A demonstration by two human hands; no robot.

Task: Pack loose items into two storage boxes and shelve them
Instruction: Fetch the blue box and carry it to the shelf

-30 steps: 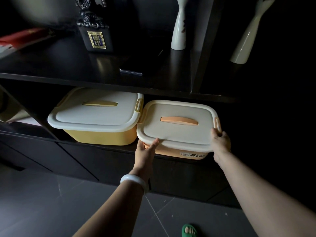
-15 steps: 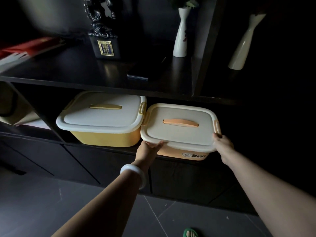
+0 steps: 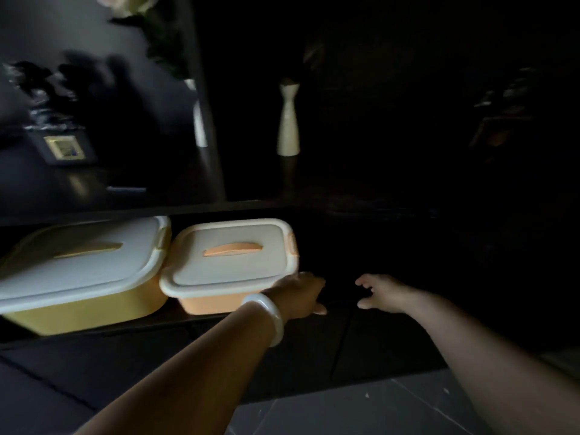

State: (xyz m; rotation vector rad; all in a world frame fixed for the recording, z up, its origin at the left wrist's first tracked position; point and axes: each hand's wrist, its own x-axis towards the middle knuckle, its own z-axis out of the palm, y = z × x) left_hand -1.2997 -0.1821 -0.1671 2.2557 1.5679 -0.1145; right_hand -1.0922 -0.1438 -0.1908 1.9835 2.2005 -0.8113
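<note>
Two lidded storage boxes stand side by side in the lower shelf compartment. The yellow box (image 3: 78, 304) is on the left, the orange box (image 3: 216, 301) with a cream lid and orange handle on the right. My left hand (image 3: 303, 295), with a white bangle on the wrist, is beside the orange box's front right corner; whether it touches the box is unclear. My right hand (image 3: 381, 291) hovers further right in front of the dark shelf, fingers loosely spread, holding nothing.
The black shelf board (image 3: 219, 208) above the boxes carries a white vase (image 3: 288, 124), a second vase (image 3: 199, 127) behind a divider and a dark trophy with a gold plaque (image 3: 64, 147). Below are dark cabinet fronts (image 3: 314, 356) and grey floor tiles. The view is blurred.
Both hands have come off the orange box's lid and moved right. The view has swung to the right, so the boxes now sit at the left of the frame.
</note>
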